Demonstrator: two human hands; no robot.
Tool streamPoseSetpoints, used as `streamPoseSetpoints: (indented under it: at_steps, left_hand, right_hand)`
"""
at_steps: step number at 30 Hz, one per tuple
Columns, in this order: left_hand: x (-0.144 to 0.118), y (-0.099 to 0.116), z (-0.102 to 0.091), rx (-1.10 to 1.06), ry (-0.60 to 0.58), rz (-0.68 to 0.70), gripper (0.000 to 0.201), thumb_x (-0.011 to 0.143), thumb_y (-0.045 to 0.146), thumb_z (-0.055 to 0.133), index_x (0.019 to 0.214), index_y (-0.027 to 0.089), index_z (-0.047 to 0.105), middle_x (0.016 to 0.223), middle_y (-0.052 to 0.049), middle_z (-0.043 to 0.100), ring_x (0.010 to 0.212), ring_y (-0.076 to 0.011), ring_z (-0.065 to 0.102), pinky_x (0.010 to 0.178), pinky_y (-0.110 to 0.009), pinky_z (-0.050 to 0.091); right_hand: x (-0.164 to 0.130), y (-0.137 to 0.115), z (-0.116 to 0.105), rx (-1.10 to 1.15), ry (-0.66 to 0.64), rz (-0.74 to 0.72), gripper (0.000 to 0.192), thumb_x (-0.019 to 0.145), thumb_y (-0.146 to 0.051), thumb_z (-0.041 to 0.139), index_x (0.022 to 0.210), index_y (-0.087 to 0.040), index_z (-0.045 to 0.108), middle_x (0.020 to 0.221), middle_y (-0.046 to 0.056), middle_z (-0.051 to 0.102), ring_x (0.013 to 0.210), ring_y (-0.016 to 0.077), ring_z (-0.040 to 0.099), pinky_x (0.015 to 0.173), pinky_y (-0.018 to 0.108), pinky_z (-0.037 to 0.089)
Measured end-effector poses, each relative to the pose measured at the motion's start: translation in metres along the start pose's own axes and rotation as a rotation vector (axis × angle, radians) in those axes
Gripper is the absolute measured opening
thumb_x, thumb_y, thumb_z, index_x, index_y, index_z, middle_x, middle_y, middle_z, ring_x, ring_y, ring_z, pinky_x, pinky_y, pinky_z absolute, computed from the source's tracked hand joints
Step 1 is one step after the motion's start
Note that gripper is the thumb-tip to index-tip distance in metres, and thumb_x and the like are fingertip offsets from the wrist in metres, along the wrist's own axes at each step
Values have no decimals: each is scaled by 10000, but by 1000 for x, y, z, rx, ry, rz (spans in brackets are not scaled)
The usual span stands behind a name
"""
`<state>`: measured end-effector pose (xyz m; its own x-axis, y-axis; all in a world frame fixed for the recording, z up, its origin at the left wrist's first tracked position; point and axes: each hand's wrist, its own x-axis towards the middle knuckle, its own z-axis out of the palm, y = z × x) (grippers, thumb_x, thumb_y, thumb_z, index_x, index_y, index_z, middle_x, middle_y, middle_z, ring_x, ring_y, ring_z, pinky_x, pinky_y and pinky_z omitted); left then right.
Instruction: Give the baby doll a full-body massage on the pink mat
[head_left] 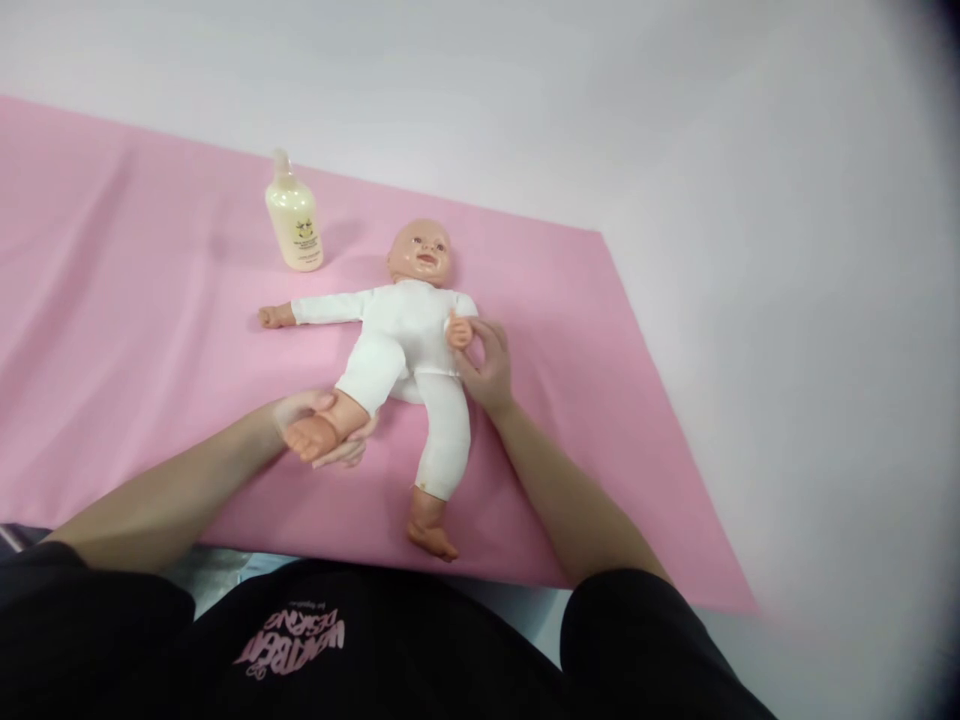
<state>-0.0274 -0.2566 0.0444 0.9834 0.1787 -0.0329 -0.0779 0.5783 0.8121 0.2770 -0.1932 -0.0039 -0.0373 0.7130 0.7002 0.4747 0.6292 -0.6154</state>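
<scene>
A baby doll point(424, 325) with a white cloth body and bare plastic head, hands and feet lies on its back on the pink cloth point(592, 330). Its head points away from me. My left hand point(330, 435) wraps around the doll's lower leg on the left side, just above the foot, and lifts it off the cloth. At the doll's right side, my right hand point(491, 365) pinches the doll's small hand with thumb and fingers, over the belly. The doll's other leg stretches toward me on the cloth.
A pale yellow pump bottle point(298, 225) with a printed label stands beyond the doll, to the left. The pink-covered table ends close to my body at the front and slopes to an edge on the right. A white wall point(480, 100) rises behind.
</scene>
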Motion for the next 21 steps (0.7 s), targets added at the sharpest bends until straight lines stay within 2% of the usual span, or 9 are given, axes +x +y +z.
streamPoseSetpoints:
  at_steps: [3,6,8,13,18,21]
  left_hand:
    - [6,-5,-5,7,177,98,551,823,759,608,786,209,596,425,-2,507,418,-170,404,626,-375,503]
    - [11,-5,-5,-7,345,128,536,885,715,562,811,185,587,424,36,437,428,-151,370,634,-359,504]
    - [13,-5,-3,-22,402,131,533,902,697,563,846,169,595,447,39,445,452,-147,376,641,-345,494]
    - [15,-9,-4,-4,320,91,593,829,730,666,918,148,604,541,16,544,493,-149,453,608,-318,454]
    - [7,-19,-9,-26,224,-14,614,798,724,712,989,153,596,673,-11,642,570,-149,541,586,-272,443]
    - [2,-22,-8,-3,223,-77,601,796,699,757,1016,156,624,780,-19,690,704,-163,621,695,-267,511]
  right_hand:
    - [0,-3,2,-101,-89,-143,316,958,-385,643,1246,-265,695,1230,99,740,1195,294,686,1122,552,553]
    - [0,-1,3,-167,-150,-263,297,997,-298,576,1261,-257,706,1223,105,752,1183,285,698,1086,531,577]
    - [1,-1,3,-184,-199,-296,314,1009,-259,542,1273,-273,711,1229,95,753,1202,280,694,1096,531,572]
    - [0,-3,5,-138,-214,-327,362,1016,-212,527,1329,-281,696,1271,89,752,1242,270,690,1106,519,578]
    - [0,-7,8,-136,-228,-259,339,1028,-262,535,1316,-274,713,1296,90,749,1253,264,695,1126,517,582]
    - [1,-8,8,-126,-244,-241,326,1030,-290,537,1298,-275,723,1286,88,754,1250,266,698,1131,525,582]
